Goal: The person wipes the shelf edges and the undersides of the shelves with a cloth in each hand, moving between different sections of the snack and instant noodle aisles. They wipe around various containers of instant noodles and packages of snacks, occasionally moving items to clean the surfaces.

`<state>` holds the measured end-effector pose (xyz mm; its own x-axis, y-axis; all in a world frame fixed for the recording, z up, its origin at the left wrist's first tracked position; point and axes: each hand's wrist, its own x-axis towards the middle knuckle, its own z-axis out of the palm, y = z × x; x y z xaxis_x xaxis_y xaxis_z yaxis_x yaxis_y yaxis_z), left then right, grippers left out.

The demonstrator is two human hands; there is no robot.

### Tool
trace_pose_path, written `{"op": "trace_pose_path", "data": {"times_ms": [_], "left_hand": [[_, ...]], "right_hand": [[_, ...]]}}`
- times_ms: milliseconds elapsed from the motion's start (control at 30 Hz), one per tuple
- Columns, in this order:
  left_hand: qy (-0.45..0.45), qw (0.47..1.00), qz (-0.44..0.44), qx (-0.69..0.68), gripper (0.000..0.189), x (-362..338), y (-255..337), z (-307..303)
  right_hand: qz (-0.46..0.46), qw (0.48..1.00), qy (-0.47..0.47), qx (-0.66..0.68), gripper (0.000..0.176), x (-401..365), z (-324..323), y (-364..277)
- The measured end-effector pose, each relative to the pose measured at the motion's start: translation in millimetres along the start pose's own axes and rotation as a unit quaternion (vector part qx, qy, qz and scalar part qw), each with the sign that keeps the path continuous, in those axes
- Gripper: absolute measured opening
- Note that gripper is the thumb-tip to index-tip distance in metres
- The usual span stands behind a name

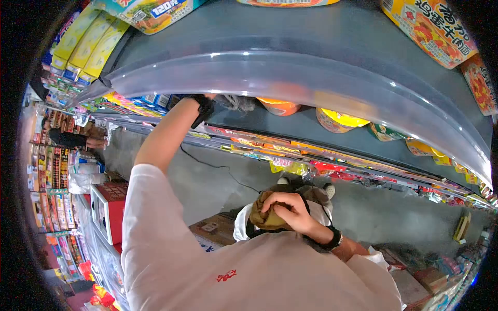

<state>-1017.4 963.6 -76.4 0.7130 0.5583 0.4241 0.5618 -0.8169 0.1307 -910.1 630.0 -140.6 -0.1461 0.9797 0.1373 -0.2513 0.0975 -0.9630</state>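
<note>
My left hand (209, 96) reaches onto the shelf, mostly hidden by the clear plastic front strip (249, 70). A bunched grey cloth (234, 103) comes out right at its fingers and looks gripped, though the fingers themselves barely show. A black band wraps that wrist. Close by on the shelf stand an orange instant-noodle tub (280, 107) and a yellow-lidded one (342, 119). Blue boxes (155, 101) are on the other side of the hand. In front of my body, my right hand (291, 207) is closed on a crumpled brown cloth (262, 216); a dark watch is on its wrist.
Larger noodle packs (433, 32) stand on the upper shelf, with yellow packs (91, 44) at its left end. A black cable (212, 165) lies on the floor. Cardboard boxes (215, 228) and a red-and-white carton (110, 213) are behind me. Another person (70, 137) is far left.
</note>
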Motion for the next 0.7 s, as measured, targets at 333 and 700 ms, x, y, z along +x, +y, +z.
{"op": "trace_pose_path", "data": {"times_ms": [333, 700], "left_hand": [[-0.096, 0.971, -0.179, 0.123, 0.029, 96.5, -73.0, 55.7], [-0.144, 0.972, -0.132, 0.131, 0.031, 79.3, -45.7, 48.4]], "right_hand": [[0.045, 0.992, 0.119, -0.005, 0.021, -12.5, -3.4, -8.1], [0.05, 0.993, 0.104, -0.018, 0.016, -21.1, 12.6, 7.9]]}}
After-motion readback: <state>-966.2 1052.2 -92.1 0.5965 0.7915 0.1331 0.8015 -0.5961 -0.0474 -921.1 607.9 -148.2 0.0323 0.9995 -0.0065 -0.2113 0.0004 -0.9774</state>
